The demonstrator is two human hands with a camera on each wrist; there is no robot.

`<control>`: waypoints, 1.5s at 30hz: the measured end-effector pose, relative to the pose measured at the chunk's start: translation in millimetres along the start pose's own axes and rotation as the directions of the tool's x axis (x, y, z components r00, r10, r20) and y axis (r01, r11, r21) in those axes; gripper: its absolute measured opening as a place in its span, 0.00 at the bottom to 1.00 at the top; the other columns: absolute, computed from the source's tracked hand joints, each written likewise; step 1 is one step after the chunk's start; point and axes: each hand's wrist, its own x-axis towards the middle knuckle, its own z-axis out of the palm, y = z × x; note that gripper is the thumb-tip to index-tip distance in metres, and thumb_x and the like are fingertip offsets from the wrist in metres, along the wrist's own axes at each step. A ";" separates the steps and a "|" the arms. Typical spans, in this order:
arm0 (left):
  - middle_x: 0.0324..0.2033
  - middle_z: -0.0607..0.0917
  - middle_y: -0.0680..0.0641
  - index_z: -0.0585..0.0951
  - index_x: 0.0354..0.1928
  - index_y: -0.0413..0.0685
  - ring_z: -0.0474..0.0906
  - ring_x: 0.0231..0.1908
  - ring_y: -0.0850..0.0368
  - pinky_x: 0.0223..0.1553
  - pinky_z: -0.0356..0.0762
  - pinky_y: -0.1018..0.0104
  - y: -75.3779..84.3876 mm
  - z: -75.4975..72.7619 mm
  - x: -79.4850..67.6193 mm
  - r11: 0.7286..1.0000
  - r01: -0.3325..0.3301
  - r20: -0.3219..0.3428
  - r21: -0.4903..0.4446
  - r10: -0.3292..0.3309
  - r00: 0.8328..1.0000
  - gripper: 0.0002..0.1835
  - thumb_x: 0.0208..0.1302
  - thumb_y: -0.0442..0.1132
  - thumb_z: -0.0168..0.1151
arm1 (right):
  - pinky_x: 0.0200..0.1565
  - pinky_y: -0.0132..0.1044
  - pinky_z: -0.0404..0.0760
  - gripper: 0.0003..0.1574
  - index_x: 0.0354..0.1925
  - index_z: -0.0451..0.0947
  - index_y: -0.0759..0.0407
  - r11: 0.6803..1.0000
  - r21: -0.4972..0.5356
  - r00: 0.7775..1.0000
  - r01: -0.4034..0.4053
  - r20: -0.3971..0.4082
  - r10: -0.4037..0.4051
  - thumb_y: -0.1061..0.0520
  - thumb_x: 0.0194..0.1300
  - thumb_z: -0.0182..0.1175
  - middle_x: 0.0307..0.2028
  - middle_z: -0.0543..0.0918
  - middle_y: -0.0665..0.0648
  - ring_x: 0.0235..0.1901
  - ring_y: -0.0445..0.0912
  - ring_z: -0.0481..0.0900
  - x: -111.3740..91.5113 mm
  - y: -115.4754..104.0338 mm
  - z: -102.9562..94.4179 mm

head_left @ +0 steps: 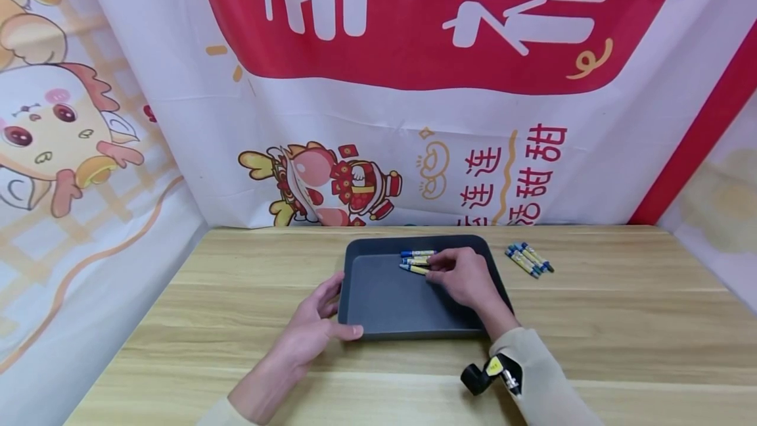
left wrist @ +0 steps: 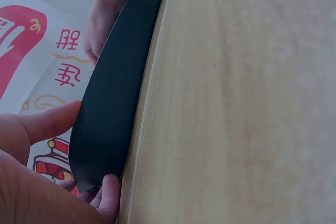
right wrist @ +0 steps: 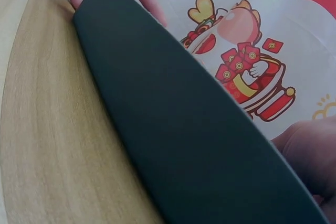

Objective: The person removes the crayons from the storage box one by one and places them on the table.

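Note:
A dark grey rectangular tray (head_left: 384,301) lies on the wooden table. My left hand (head_left: 313,321) grips its near left corner; in the left wrist view the thumb (left wrist: 55,121) is at the rim and the fingers are low at the corner. Three crayons with yellowish or white wrappers lie side by side toward the tray's back, including a blue one (head_left: 418,253). Over the tray, my right hand (head_left: 467,276) pinches the right end of the nearest crayon (head_left: 414,269). Its fingertips partly cover the middle crayon (head_left: 416,261). The tray wall (right wrist: 173,98) hides the crayons in the right wrist view.
Several more crayons (head_left: 529,260) lie in a group on the table (head_left: 591,321), right of the tray. A printed red and white cloth (head_left: 367,123) hangs behind the table's back edge. A small black device (head_left: 493,373) is strapped at the right wrist.

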 end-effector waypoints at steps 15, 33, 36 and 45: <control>0.82 0.64 0.40 0.62 0.83 0.56 0.67 0.76 0.37 0.79 0.55 0.32 -0.2 0.8 -0.6 1.000 -0.001 -0.004 0.003 0.001 1.000 0.59 0.49 0.24 0.78 | 0.46 0.41 0.80 0.05 0.40 0.93 0.51 0.995 -0.096 0.999 0.017 0.035 -0.014 0.57 0.63 0.76 0.34 0.91 0.49 0.37 0.43 0.82 1.7 1.5 3.7; 0.81 0.65 0.40 0.61 0.83 0.56 0.67 0.76 0.38 0.79 0.55 0.32 0.0 0.1 -0.6 1.000 -0.005 0.003 -0.009 0.005 1.000 0.58 0.50 0.24 0.78 | 0.51 0.48 0.82 0.05 0.41 0.94 0.48 0.999 -0.051 1.000 0.010 0.020 -0.009 0.55 0.68 0.72 0.48 0.92 0.54 0.45 0.48 0.84 1.3 0.6 -7.4; 0.81 0.64 0.40 0.61 0.83 0.56 0.67 0.76 0.38 0.79 0.55 0.32 0.2 0.1 -0.9 1.000 -0.007 0.005 -0.013 0.007 1.000 0.58 0.50 0.24 0.78 | 0.51 0.48 0.83 0.06 0.42 0.94 0.48 0.999 -0.051 1.000 0.014 0.017 -0.013 0.54 0.69 0.72 0.48 0.92 0.55 0.46 0.48 0.84 1.6 1.4 -9.9; 0.81 0.65 0.40 0.62 0.83 0.56 0.67 0.76 0.38 0.79 0.56 0.32 0.4 0.3 -0.2 1.000 0.001 0.003 -0.013 -0.001 1.000 0.58 0.50 0.24 0.78 | 0.44 0.40 0.80 0.08 0.45 0.93 0.52 1.000 -0.021 1.000 0.019 -0.004 -0.019 0.54 0.69 0.71 0.48 0.90 0.57 0.43 0.50 0.82 2.1 1.6 -18.0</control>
